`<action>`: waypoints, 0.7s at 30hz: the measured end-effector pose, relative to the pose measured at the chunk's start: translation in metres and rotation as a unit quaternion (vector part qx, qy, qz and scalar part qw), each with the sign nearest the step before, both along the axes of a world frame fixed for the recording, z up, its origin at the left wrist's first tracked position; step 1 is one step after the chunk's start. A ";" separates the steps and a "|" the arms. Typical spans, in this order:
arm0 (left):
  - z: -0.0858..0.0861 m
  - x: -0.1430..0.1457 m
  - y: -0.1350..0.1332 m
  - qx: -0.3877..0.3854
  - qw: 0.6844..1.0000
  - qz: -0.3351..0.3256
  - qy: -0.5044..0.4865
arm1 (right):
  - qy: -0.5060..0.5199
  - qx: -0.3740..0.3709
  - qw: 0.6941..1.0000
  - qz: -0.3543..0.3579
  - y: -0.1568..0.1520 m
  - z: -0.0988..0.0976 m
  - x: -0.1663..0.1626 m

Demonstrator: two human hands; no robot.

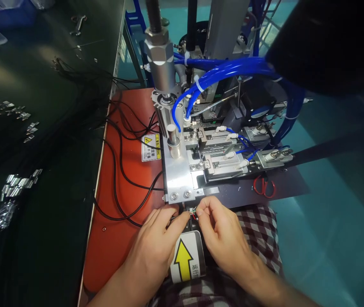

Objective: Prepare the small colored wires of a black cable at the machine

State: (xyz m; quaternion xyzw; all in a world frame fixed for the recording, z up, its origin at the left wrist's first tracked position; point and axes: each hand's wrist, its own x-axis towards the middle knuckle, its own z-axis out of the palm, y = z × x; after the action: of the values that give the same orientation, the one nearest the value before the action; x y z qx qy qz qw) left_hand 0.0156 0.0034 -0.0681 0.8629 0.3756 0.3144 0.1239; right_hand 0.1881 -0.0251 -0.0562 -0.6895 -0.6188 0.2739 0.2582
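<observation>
- Your left hand point(156, 238) and right hand point(223, 234) are close together at the front edge of the machine, fingertips nearly meeting.
- Both are pinched on the end of a thin black cable point(177, 218); its small coloured wire ends point(194, 212) show between your fingertips.
- The cable end sits just below the aluminium fixture plate point(178, 177), not yet on the jig point(215, 164). I judge that loading remains to be done.
- The jig's clamps look unoccupied, though the detail is too small to confirm.
- More black cables point(121, 170) lie looped on the red mat point(118, 238) to your left.
- Small metal parts point(15, 185) lie in heaps on the dark bench point(57, 128). Whether those are finished work cannot be told.
- Red scissors point(264, 186) lie to the right, untouched.
- A yellow arrow label point(186, 258) sits below your hands.
</observation>
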 end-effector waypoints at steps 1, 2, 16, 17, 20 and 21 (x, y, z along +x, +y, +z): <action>0.001 0.000 0.000 0.008 1.000 0.000 0.009 | -0.013 -0.001 1.000 -0.002 0.000 0.001 -0.001; 0.001 0.000 0.000 0.015 1.000 0.001 0.015 | -0.021 -0.007 1.000 -0.006 0.001 0.001 -0.002; 0.002 -0.001 -0.001 0.020 1.000 -0.004 0.013 | 0.212 -0.158 0.961 -0.077 0.005 -0.003 0.008; 0.002 -0.002 -0.001 0.018 1.000 -0.004 0.012 | 0.204 -0.153 0.964 -0.072 0.005 -0.003 0.006; 0.001 -0.002 0.000 0.012 1.000 -0.002 0.010 | 0.183 -0.129 0.973 -0.056 0.006 -0.001 0.001; 0.000 -0.001 0.000 0.013 1.000 -0.001 0.011 | 0.172 -0.120 0.976 -0.049 0.007 0.000 0.000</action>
State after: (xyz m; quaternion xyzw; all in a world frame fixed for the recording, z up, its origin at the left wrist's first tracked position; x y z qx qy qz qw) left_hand 0.0142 0.0030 -0.0678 0.8684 0.3718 0.3096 0.1087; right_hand 0.1880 -0.0184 -0.0566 -0.6875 -0.4930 0.4477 0.2896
